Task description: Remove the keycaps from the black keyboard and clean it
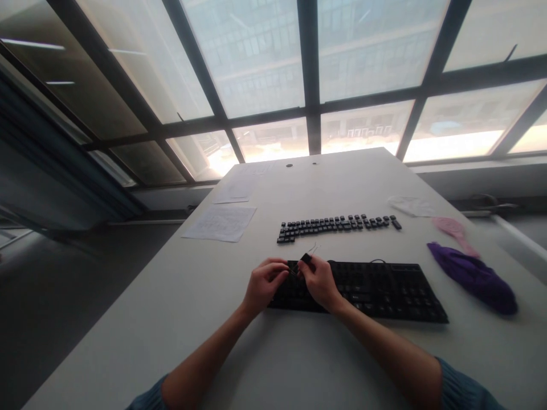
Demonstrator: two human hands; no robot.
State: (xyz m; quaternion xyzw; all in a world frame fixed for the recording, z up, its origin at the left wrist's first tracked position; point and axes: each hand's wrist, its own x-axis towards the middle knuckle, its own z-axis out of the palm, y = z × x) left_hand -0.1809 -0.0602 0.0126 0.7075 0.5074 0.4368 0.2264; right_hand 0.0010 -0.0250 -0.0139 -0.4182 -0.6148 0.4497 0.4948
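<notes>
A black keyboard (384, 290) lies across the table in front of me, with part of its left end behind my hands. My right hand (318, 282) is closed around a small black-handled keycap puller (306, 258), whose thin wire prongs point up and away from me. Close beside it, my left hand (265, 282) has thumb and fingers pinched together over the keyboard's upper left corner. What lies between the left fingertips is too small and dark to make out. Beyond the keyboard, loose black keycaps (329, 225) stand in rows.
Printed paper sheets (220, 223) lie at the table's left side. Along the right edge are a purple cloth pouch (474, 279), a pink object with a handle (453, 229) and a crumpled clear plastic bag (410, 205). Large windows rise behind the white table (192, 285).
</notes>
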